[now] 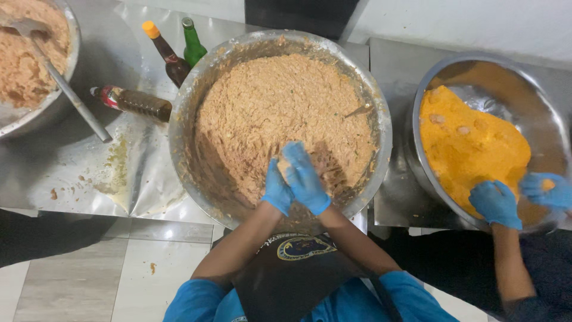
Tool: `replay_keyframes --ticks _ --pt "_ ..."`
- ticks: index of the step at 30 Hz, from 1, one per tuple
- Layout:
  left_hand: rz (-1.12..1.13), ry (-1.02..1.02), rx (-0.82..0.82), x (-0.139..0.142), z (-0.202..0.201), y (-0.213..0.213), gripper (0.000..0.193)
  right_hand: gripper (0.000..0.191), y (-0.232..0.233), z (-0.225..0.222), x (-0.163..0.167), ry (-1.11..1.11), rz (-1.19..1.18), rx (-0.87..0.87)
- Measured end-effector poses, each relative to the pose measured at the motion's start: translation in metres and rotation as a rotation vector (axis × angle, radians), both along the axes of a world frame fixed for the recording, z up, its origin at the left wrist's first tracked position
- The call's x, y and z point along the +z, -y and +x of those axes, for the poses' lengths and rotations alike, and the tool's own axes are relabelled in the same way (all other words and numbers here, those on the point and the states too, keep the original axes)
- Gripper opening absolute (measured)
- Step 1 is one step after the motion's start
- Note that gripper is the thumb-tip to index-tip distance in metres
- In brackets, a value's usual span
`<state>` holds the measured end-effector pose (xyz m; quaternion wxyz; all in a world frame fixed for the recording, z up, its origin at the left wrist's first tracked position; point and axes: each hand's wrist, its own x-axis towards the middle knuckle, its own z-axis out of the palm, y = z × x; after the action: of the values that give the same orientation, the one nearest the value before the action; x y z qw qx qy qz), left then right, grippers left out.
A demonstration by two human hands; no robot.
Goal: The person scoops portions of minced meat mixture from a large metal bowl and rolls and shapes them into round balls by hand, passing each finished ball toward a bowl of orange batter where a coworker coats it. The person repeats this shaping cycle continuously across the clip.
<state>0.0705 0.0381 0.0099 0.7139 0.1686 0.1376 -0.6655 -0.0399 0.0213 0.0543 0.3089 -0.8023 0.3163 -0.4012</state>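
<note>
A large steel bowl (381, 128) in front of me holds a heap of brownish minced mixture (274, 113). Both my hands wear blue gloves and are pressed together over the bowl's near side. My left hand (276, 189) cups from below and my right hand (305, 177) lies over it. Between the palms shows a small lump of the mixture (285, 168).
To the right, another person's blue-gloved hands (496, 204) work in a steel bowl of orange crumbs (471, 146). At far left stands a third bowl of mixture (24, 59) with a metal spatula (65, 89). Three bottles (170, 59) sit on the foil-covered counter (71, 173).
</note>
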Motion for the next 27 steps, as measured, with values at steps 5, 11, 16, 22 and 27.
replay_keyframes --ticks 5,11,16,22,27 --pt "0.016 -0.136 -0.041 0.001 0.004 0.001 0.068 0.05 0.0 0.005 -0.007 0.578 0.585 0.055" --pt "-0.142 0.232 -0.094 0.014 -0.006 -0.009 0.073 0.054 -0.003 0.005 -0.009 -0.012 -0.052 0.099" --pt "-0.152 0.936 -0.007 0.022 -0.014 -0.006 0.071 0.056 0.007 0.011 -0.011 1.104 1.254 -0.174" --pt "-0.065 0.732 0.003 0.01 -0.001 -0.005 0.053 0.058 0.005 0.0 -0.004 0.664 0.788 0.033" --pt "-0.041 -0.027 0.006 0.001 0.008 -0.002 0.046 0.056 0.001 -0.014 0.018 0.581 0.531 -0.018"
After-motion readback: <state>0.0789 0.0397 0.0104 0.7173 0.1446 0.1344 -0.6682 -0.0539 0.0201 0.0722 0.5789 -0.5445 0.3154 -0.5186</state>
